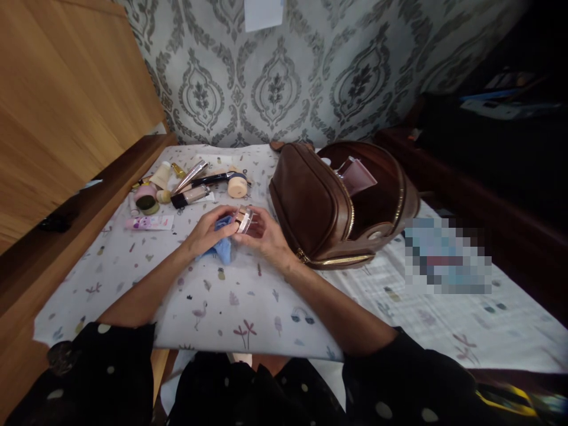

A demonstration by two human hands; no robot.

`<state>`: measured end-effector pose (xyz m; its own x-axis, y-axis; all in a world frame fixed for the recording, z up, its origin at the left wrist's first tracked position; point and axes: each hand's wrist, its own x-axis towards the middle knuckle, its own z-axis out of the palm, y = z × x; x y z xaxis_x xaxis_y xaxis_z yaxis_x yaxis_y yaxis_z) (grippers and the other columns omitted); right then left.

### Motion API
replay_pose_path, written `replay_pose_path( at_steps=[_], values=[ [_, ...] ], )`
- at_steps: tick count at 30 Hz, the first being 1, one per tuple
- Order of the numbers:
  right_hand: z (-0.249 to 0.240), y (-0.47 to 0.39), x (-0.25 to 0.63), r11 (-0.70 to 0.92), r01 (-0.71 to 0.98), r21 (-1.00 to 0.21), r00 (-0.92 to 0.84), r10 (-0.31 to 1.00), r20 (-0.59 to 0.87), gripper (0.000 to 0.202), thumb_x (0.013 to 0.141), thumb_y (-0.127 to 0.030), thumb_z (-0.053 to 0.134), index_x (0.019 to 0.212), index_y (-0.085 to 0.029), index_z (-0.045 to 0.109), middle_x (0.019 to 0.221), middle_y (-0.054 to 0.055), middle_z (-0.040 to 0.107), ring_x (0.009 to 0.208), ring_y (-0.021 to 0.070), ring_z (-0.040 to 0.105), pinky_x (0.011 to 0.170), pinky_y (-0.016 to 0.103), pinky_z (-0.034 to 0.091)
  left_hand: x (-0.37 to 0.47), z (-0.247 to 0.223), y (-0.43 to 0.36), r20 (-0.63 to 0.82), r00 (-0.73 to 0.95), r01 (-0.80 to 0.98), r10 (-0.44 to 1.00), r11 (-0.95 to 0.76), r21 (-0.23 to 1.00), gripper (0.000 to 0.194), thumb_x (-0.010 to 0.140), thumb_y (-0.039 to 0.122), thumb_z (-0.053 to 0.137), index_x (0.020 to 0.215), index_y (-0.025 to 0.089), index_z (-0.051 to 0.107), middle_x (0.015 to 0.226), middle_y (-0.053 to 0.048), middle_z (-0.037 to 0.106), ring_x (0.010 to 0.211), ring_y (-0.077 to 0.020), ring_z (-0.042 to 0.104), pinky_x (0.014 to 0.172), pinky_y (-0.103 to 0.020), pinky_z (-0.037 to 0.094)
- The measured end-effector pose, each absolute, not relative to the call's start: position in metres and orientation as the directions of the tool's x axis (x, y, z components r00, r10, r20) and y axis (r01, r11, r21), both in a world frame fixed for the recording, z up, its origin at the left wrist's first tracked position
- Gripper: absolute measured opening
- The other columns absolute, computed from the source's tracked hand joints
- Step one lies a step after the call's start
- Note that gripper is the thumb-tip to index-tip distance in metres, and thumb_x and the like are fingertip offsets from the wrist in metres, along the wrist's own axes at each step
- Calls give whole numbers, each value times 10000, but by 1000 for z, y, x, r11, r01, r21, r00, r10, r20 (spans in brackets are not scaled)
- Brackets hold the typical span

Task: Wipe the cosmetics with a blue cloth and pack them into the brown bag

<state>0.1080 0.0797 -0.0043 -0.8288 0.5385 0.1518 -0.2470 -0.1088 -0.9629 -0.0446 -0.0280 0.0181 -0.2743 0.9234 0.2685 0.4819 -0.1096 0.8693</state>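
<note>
Between my two hands, above the middle of the table, is a small clear cosmetic jar (244,219) with a pinkish-beige content. My right hand (265,235) grips it from the right, thumb below and fingers behind. In my left hand (212,229) is a blue cloth (222,251), bunched up and hanging below the fingers, pressed near the jar's left side. Just right of my right hand stands a brown leather toiletry bag (308,204), unzipped, with a pink item (358,176) showing in its opening.
Several cosmetics lie at the back left, among them a round beige jar (237,186), a foundation bottle (190,196), a silver tube (194,175) and a pink-and-white tube (149,223). A pixelated object (448,257) lies right of the bag. A wooden panel (66,89) borders the left.
</note>
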Motion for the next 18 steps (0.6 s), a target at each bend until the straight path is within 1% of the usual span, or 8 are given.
replay_pose_path(
  at_steps=[1,3,6,9,12,15,18],
  values=[
    [-4,80,109,-65,-243,-968,-821,546,170,758,592,-451,899,1207,-264,497,1189,79,649,1114,261,633,966,459,535,-44,18,-28,261,-272,490,926,-101,866,500,855,538,647,1186,163,651,1177,-90,706,1106,-277,640,990,-384,478],
    [-4,79,110,82,-233,-969,-793,560,238,732,609,-431,887,1211,-266,504,1247,87,615,1129,263,609,918,438,550,-44,18,-28,234,-271,495,934,-74,866,495,876,569,599,1155,165,660,1132,-79,720,1067,-274,652,948,-372,493],
    [-5,77,113,298,-211,-931,-759,551,348,697,660,-378,850,1256,-268,506,1323,99,564,1173,267,572,875,412,559,-43,18,-27,199,-261,486,944,-50,873,508,900,608,531,1119,172,671,1092,-63,733,1024,-266,663,901,-353,508],
    [-6,76,114,398,-199,-896,-751,525,400,659,715,-314,800,1300,-267,501,1338,103,545,1200,270,556,868,406,566,-43,17,-27,193,-259,494,947,-42,868,534,908,644,497,1079,171,677,1032,-58,734,970,-254,662,858,-344,516],
    [-8,75,115,514,-183,-838,-731,500,465,625,750,-245,761,1317,-278,501,1345,101,538,1261,282,528,946,444,551,-44,16,-26,195,-265,501,944,-38,864,570,917,683,457,1000,168,686,941,-53,729,926,-248,657,869,-354,519],
    [-10,75,116,631,-168,-757,-715,451,535,604,791,-191,716,1344,-288,493,1406,112,501,1358,297,463,1055,498,491,-46,16,-25,190,-263,493,946,-37,869,623,927,716,402,905,163,687,874,-51,723,912,-252,659,910,-371,514],
    [-12,75,116,687,-157,-709,-718,414,559,612,818,-156,673,1378,-304,476,1472,107,449,1417,299,408,1103,522,458,-47,17,-25,173,-256,471,951,-34,882,680,923,746,363,918,156,701,929,-64,738,943,-267,668,924,-378,511]
  ],
)
